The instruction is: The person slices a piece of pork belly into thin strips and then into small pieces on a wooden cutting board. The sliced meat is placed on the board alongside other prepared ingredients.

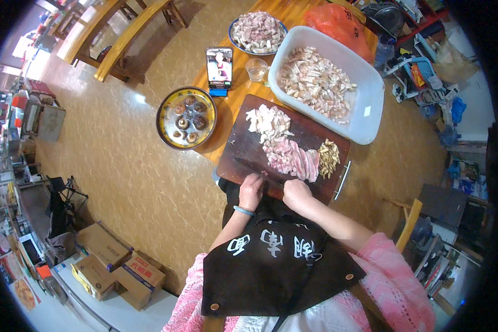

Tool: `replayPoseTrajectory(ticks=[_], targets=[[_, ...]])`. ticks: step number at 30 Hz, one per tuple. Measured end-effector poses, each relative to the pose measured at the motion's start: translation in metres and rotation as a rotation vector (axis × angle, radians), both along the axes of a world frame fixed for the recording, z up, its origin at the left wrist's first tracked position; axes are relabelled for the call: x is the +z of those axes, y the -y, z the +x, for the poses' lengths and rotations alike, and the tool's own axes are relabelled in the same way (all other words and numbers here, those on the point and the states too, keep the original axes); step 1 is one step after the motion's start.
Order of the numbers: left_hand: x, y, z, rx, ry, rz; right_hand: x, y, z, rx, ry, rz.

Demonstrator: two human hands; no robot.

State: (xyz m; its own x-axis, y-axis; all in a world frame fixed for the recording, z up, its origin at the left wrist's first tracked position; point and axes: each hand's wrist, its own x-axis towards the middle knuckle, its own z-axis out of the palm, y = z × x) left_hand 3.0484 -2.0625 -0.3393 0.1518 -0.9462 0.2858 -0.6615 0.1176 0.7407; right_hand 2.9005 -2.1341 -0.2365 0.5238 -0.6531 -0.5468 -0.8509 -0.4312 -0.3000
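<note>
My left hand [251,191] rests at the near edge of a dark cutting board [242,143], its fingertips by a small scrap of meat. Close to its right, my right hand [296,193] is closed around the handle end of a knife [274,180], whose dark blade points left toward my left hand; the handle is hidden. Beyond my hands on the board lie sliced pink meat [292,157], a pile of pale, whitish pieces [269,122] and a heap of yellowish-brown strips [329,159]. My left fingers are curled, and what they pinch is hard to make out.
A translucent tub [369,99] of sliced meat overlaps the board's far side. Behind are a heaped bowl of meat [258,33], a plastic cup [256,69], a propped phone [219,68] and a red bag [336,27]. A bowl of mushrooms in water [162,120] stands at the left table edge.
</note>
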Motion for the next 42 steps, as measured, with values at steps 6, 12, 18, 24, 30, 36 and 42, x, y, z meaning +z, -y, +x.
replayPoseTrajectory(ticks=[6,12,18,24,30,36,42], targets=[[0.008,-0.003,0.004,0.001,-0.016,-0.088,-0.009,0.024,-0.035,-0.048,0.009,-0.034],[0.001,-0.008,0.005,-0.002,0.001,0.037,0.018,-0.007,-0.022,-0.004,-0.214,0.108],[-0.001,-0.008,0.005,0.014,-0.05,-0.025,0.003,0.009,-0.016,-0.005,-0.039,0.034],[-0.006,-0.014,0.006,0.009,-0.025,-0.025,-0.003,-0.007,-0.026,-0.031,-0.07,0.178],[0.01,0.012,0.007,-0.102,-0.073,0.064,-0.001,0.005,-0.039,-0.2,0.049,0.024],[0.038,0.082,-0.01,-0.186,-0.028,-0.039,0.032,-0.003,-0.1,-0.655,0.257,-0.028],[0.04,0.121,-0.019,-0.476,0.206,-0.054,0.029,-0.021,-0.138,-1.016,0.273,0.074]])
